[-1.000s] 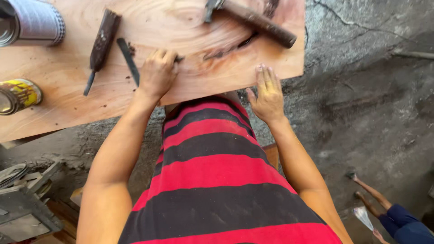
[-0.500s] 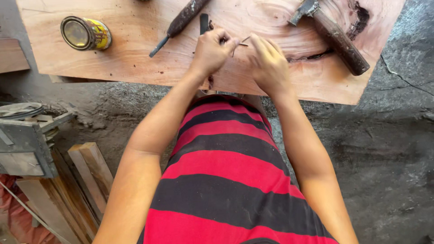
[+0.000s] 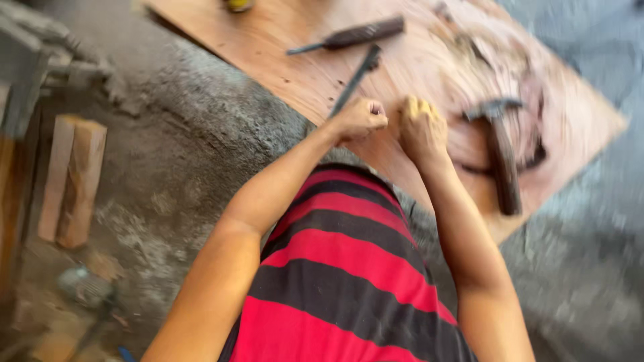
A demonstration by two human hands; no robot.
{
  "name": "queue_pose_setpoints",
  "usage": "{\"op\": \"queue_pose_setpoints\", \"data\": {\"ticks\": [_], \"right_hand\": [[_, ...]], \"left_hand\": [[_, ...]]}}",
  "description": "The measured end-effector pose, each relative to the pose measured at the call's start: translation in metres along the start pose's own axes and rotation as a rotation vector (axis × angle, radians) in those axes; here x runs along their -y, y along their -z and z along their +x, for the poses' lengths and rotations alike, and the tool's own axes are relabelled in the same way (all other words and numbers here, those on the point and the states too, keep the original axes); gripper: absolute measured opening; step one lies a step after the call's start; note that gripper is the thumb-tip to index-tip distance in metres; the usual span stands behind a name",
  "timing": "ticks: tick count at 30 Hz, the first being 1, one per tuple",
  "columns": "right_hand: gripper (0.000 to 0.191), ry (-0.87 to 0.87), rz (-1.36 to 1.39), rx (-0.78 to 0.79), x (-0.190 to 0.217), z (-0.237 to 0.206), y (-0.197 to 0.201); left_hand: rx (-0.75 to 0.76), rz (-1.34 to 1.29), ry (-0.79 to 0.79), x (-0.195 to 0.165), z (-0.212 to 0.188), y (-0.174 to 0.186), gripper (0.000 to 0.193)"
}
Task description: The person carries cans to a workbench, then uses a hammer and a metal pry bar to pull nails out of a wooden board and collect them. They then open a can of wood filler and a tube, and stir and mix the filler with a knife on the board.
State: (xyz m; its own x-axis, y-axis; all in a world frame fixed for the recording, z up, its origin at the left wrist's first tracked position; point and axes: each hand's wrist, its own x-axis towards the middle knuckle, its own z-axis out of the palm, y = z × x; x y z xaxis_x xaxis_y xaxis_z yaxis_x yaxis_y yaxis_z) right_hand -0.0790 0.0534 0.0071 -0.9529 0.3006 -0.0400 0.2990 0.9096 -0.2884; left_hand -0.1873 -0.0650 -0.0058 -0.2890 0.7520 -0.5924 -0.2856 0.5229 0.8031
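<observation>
The view is blurred by motion. My left hand (image 3: 360, 118) and my right hand (image 3: 421, 127) are curled into fists side by side, resting on the near part of a wooden board (image 3: 295, 67). Nothing shows inside either fist. A thin dark metal blade (image 3: 355, 80) lies just beyond my left hand. Farther back is a chisel with a dark handle (image 3: 355, 33). To the right of my right hand a hammer (image 3: 502, 157) lies on the board beside a dark, rough patch in the wood.
The board lies on a grey concrete floor (image 3: 194, 134). Two wooden blocks (image 3: 74, 177) lie at the left, with scrap and tools below them. A yellow tin (image 3: 238, 4) peeks in at the board's top edge. My red and black striped shirt (image 3: 342, 281) fills the bottom.
The view has swung and tilted, so the board now runs diagonally. My hands came together a second ago and have stayed close, now curled into fists.
</observation>
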Motion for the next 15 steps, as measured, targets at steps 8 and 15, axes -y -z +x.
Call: {"op": "queue_pose_setpoints", "data": {"ticks": [8, 15], "right_hand": [[0.017, -0.020, 0.027, -0.033, 0.011, -0.003, -0.009], [0.045, -0.186, -0.014, 0.184, 0.035, 0.008, -0.027]], "left_hand": [[-0.033, -1.084, -0.055, 0.052, -0.056, 0.009, 0.021], [-0.080, -1.129, -0.100, 0.075, -0.068, 0.020, 0.030]]}}
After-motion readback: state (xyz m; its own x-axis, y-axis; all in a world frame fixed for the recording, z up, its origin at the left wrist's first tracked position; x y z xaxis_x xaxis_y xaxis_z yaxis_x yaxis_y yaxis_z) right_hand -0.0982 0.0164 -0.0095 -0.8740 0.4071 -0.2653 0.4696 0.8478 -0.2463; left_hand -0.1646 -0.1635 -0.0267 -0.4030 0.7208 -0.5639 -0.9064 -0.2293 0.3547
